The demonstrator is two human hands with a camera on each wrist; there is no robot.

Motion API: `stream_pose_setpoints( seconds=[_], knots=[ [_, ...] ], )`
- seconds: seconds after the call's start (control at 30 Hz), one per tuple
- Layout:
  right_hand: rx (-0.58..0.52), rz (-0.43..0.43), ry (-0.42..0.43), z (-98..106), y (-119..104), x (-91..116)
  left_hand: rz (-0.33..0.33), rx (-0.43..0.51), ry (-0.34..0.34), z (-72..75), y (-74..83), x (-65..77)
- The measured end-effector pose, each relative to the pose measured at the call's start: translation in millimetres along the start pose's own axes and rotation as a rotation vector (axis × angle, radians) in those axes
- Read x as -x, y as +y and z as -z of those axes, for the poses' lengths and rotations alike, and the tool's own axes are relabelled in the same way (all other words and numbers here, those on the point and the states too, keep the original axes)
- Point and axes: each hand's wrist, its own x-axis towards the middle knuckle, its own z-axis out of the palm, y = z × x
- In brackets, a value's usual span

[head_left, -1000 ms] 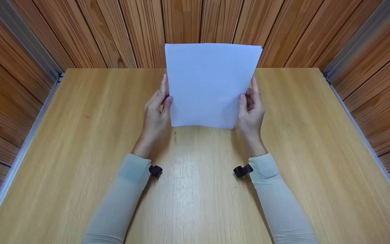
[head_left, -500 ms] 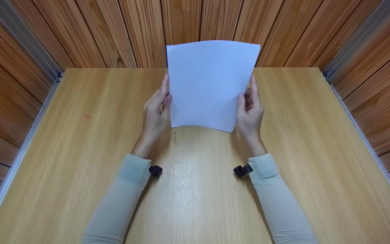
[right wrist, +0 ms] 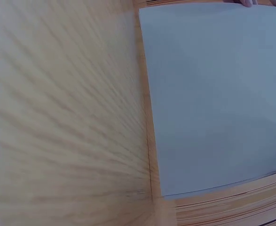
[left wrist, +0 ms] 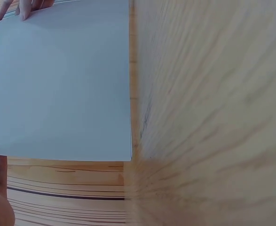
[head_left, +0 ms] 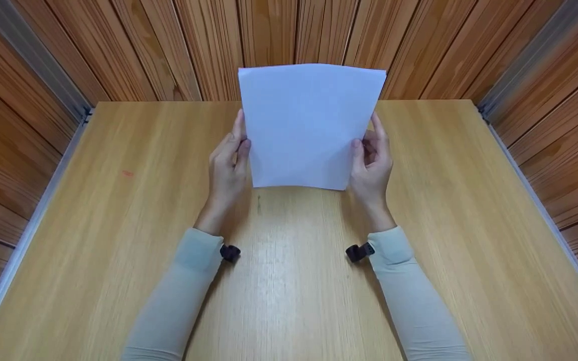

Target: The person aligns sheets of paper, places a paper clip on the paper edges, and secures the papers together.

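A stack of blank white paper sheets [head_left: 309,125] stands tilted up near the table's far edge in the head view. My left hand [head_left: 226,168] is at its left edge, thumb at the front and fingers behind or along the side. At the right edge, my right hand [head_left: 373,168] pinches the sheets, its thumb on the front face. Slightly offset layers show along the borders of the paper [left wrist: 58,84] in the left wrist view. The paper [right wrist: 217,99] fills much of the right wrist view. Some fingers are hidden behind the sheets.
A light wooden table [head_left: 289,281] lies under both forearms. Wood-plank walls [head_left: 143,50] rise behind it and on both sides, with metal rails along the side edges. A small red mark [head_left: 127,173] shows on the left part of the table.
The left hand has shifted slightly left, and the stack's upper left corner with it. The sheets bowed and their lower right corner dipped, then rose again. The right hand has hardly moved.
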Motion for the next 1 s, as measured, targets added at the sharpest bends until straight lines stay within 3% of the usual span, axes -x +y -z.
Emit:
stream_pose_setpoints(
  seconds=[0.3, 0.67, 1.0],
  knots=[
    [-0.002, 0.015, 0.01, 1.3, 2.9, 1.4, 0.018, 0.004, -0.034, 0.1, -0.1, 1.1],
    [0.008, -0.022, 0.016, 1.4, 3.2, -1.5, -0.047, -0.015, -0.061, -2.0, -1.3, 0.1],
    [-0.003, -0.004, 0.011, 0.2, 1.4, -2.8, -0.044, -0.012, -0.059, -1.9, 0.0, 1.1]
  ],
)
